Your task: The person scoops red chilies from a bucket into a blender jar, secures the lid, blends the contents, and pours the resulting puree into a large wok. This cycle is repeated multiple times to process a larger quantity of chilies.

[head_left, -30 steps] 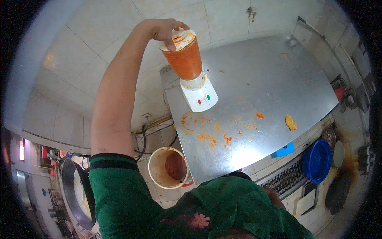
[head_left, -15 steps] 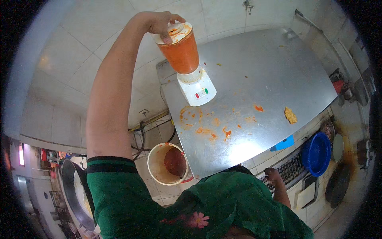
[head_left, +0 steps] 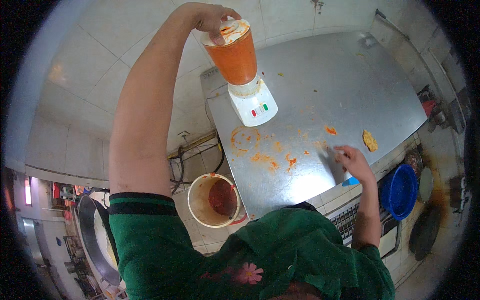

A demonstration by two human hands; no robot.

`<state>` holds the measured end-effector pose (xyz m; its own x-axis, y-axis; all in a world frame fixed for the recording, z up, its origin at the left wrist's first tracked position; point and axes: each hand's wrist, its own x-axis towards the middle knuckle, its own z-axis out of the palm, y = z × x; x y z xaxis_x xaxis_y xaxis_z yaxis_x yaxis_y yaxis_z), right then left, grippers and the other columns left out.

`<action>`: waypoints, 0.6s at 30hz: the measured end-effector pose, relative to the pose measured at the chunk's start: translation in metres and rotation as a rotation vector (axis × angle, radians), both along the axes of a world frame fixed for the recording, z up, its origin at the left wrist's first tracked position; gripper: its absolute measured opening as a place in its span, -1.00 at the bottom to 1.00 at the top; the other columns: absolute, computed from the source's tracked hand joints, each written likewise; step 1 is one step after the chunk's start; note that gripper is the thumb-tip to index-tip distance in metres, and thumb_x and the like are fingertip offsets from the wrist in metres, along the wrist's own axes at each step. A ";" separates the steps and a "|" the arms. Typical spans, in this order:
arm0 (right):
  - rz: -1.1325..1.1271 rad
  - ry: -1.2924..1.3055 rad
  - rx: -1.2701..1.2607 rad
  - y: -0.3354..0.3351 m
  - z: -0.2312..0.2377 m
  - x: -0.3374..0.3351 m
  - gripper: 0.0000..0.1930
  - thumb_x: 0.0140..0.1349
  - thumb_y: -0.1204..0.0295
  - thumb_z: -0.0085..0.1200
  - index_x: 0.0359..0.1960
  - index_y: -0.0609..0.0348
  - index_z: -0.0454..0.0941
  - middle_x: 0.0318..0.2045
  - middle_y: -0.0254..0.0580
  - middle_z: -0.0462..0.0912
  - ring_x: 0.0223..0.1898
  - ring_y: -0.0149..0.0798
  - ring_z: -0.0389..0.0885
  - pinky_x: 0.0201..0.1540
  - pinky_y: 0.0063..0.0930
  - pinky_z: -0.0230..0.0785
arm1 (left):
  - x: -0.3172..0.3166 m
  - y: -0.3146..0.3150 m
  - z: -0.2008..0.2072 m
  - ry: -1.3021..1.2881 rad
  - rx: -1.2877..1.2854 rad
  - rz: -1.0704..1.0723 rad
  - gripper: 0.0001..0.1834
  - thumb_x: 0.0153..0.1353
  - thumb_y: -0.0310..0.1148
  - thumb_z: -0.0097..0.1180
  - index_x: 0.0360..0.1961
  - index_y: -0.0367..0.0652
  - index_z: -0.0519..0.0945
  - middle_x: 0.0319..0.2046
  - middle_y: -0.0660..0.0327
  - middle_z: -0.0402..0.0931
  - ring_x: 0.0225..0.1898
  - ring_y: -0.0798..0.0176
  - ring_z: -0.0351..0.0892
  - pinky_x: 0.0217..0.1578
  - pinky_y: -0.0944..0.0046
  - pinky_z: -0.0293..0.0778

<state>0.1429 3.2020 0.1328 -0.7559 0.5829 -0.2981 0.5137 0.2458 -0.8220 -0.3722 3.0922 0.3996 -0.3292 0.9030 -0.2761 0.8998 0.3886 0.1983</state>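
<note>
At the table's far left stands a blender with a white base, its buttons facing me. The jar is filled almost to the top with orange-red blended sauce. My left hand grips the white, sauce-smeared lid from above, thumb and fingers spread across it. Over the table's near right part hovers my right hand, holding nothing, its index finger stretched out and the others loosely bent. The blender is the thing my right hand's finger points toward, some distance off.
Orange smears and a fried yellow-brown piece lie on the metal table. A cream bucket with red sauce stands by its left edge. A blue basin is at the right, a large wok at the left.
My right hand has come up from beside my body at the lower right to over the table. My left hand remains on the blender lid; the whole view has shifted slightly.
</note>
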 end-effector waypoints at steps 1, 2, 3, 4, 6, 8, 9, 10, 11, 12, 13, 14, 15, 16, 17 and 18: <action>-0.015 0.045 -0.027 -0.001 -0.002 -0.019 -0.63 0.35 0.29 0.07 0.07 0.28 0.60 -0.39 -0.23 0.66 -0.43 -0.43 0.59 -0.40 -0.47 0.45 | -0.002 0.000 0.000 0.019 0.006 0.008 0.32 -0.67 -0.40 0.64 0.39 0.17 0.38 0.25 0.02 0.39 0.27 -0.18 0.39 0.34 -0.17 0.32; -0.045 0.058 -0.085 -0.002 -0.004 -0.037 -0.62 0.35 0.35 0.05 0.13 0.29 0.56 -0.31 -0.20 0.67 -0.32 -0.42 0.61 -0.33 -0.49 0.48 | -0.002 0.000 -0.001 0.035 0.011 0.017 0.33 -0.67 -0.39 0.64 0.39 0.19 0.38 0.26 0.01 0.38 0.27 -0.18 0.38 0.34 -0.17 0.32; 0.001 0.090 -0.043 -0.004 -0.006 -0.053 -0.62 0.36 0.34 0.06 0.13 0.29 0.56 -0.30 -0.20 0.66 -0.30 -0.41 0.61 -0.28 -0.48 0.49 | -0.001 -0.001 -0.001 0.036 0.008 0.025 0.35 -0.70 -0.39 0.64 0.39 0.20 0.37 0.26 0.01 0.37 0.28 -0.18 0.37 0.34 -0.18 0.31; 0.028 0.096 -0.025 -0.005 -0.008 -0.070 -0.62 0.37 0.34 0.06 0.13 0.28 0.56 -0.28 -0.20 0.66 -0.28 -0.39 0.62 -0.24 -0.48 0.49 | 0.001 -0.001 0.001 0.040 0.011 0.031 0.36 -0.72 -0.39 0.64 0.39 0.21 0.37 0.26 0.01 0.37 0.28 -0.18 0.37 0.35 -0.19 0.29; 0.076 0.106 0.046 -0.013 -0.011 -0.101 -0.61 0.38 0.31 0.08 0.14 0.28 0.57 -0.23 -0.17 0.66 -0.24 -0.35 0.63 -0.16 -0.46 0.51 | 0.009 -0.002 0.005 0.058 -0.009 0.003 0.31 -0.62 -0.33 0.64 0.40 0.21 0.36 0.27 0.01 0.36 0.29 -0.16 0.36 0.36 -0.17 0.28; 0.113 0.091 0.152 -0.024 -0.014 -0.128 -0.59 0.38 0.27 0.10 0.15 0.28 0.56 -0.17 -0.11 0.67 -0.21 -0.29 0.66 -0.07 -0.42 0.51 | 0.019 -0.004 0.012 0.090 -0.056 -0.061 0.19 -0.39 -0.21 0.63 0.42 0.19 0.34 0.27 0.02 0.36 0.30 -0.11 0.35 0.37 -0.11 0.26; 0.127 0.140 0.165 -0.028 -0.014 -0.138 -0.58 0.35 0.26 0.12 0.13 0.28 0.57 -0.17 -0.07 0.68 -0.20 -0.24 0.66 -0.06 -0.38 0.50 | 0.025 -0.004 0.015 0.137 -0.114 -0.061 0.16 -0.32 -0.23 0.62 0.43 0.13 0.31 0.29 0.00 0.37 0.31 -0.10 0.35 0.36 -0.06 0.28; 0.132 0.164 0.181 -0.033 -0.015 -0.148 -0.57 0.33 0.25 0.14 0.12 0.28 0.58 -0.17 -0.03 0.70 -0.18 -0.18 0.67 -0.05 -0.34 0.50 | 0.030 -0.001 0.019 0.184 -0.172 -0.064 0.14 -0.25 -0.24 0.60 0.44 0.07 0.28 0.30 -0.02 0.38 0.33 -0.10 0.36 0.35 -0.02 0.29; 0.135 0.184 0.196 -0.036 -0.015 -0.157 -0.57 0.30 0.24 0.16 0.10 0.29 0.59 -0.17 0.01 0.71 -0.16 -0.13 0.68 -0.03 -0.29 0.49 | 0.034 0.000 0.022 0.227 -0.230 -0.070 0.12 -0.19 -0.25 0.58 0.46 0.01 0.26 0.32 -0.04 0.39 0.34 -0.09 0.36 0.33 0.02 0.31; 0.137 0.179 0.210 -0.040 -0.016 -0.164 -0.56 0.29 0.23 0.16 0.10 0.28 0.59 -0.15 0.04 0.70 -0.14 -0.10 0.68 -0.02 -0.27 0.49 | 0.036 -0.001 0.022 0.218 -0.218 -0.074 0.12 -0.20 -0.25 0.58 0.45 0.01 0.26 0.32 -0.04 0.39 0.34 -0.09 0.36 0.33 0.01 0.31; 0.141 0.178 0.231 -0.041 -0.016 -0.173 -0.55 0.28 0.22 0.16 0.09 0.28 0.60 -0.13 0.07 0.70 -0.12 -0.07 0.68 0.00 -0.25 0.49 | 0.038 -0.001 0.023 0.214 -0.200 -0.075 0.11 -0.21 -0.26 0.58 0.44 0.00 0.27 0.32 -0.04 0.40 0.34 -0.10 0.36 0.32 0.00 0.32; 0.149 0.201 0.255 -0.042 -0.017 -0.182 -0.55 0.27 0.22 0.17 0.08 0.28 0.60 -0.12 0.10 0.69 -0.10 -0.04 0.68 0.01 -0.23 0.49 | 0.038 -0.001 0.024 0.211 -0.181 -0.073 0.11 -0.22 -0.26 0.59 0.44 -0.01 0.28 0.32 -0.04 0.40 0.34 -0.11 0.36 0.31 -0.01 0.32; 0.152 0.182 0.289 -0.043 -0.018 -0.189 -0.53 0.26 0.22 0.17 0.10 0.29 0.59 -0.10 0.13 0.68 -0.07 0.00 0.66 0.04 -0.21 0.47 | 0.038 -0.002 0.023 0.217 -0.183 -0.088 0.11 -0.22 -0.27 0.59 0.44 -0.02 0.28 0.31 -0.03 0.40 0.34 -0.11 0.36 0.31 -0.02 0.33; 0.158 0.190 0.327 -0.044 -0.019 -0.198 -0.52 0.25 0.22 0.17 0.11 0.29 0.58 -0.08 0.16 0.66 -0.03 0.04 0.65 0.07 -0.18 0.46 | 0.037 -0.001 0.023 0.226 -0.183 -0.098 0.11 -0.22 -0.28 0.59 0.43 -0.04 0.28 0.31 -0.03 0.41 0.34 -0.11 0.36 0.30 -0.02 0.33; 0.159 0.186 0.369 -0.045 -0.020 -0.206 -0.50 0.24 0.22 0.17 0.13 0.29 0.57 -0.07 0.19 0.65 0.00 0.07 0.64 0.09 -0.15 0.45 | 0.035 -0.002 0.023 0.235 -0.181 -0.109 0.11 -0.22 -0.28 0.59 0.43 -0.05 0.28 0.31 -0.02 0.41 0.33 -0.11 0.36 0.29 -0.03 0.34; 0.161 0.162 0.384 -0.046 -0.021 -0.213 -0.48 0.27 0.21 0.15 0.18 0.27 0.52 0.00 0.18 0.61 0.01 0.06 0.63 0.11 -0.16 0.46 | 0.034 -0.001 0.022 0.224 -0.184 -0.105 0.11 -0.21 -0.29 0.59 0.43 -0.06 0.28 0.31 -0.02 0.41 0.33 -0.10 0.36 0.29 -0.03 0.34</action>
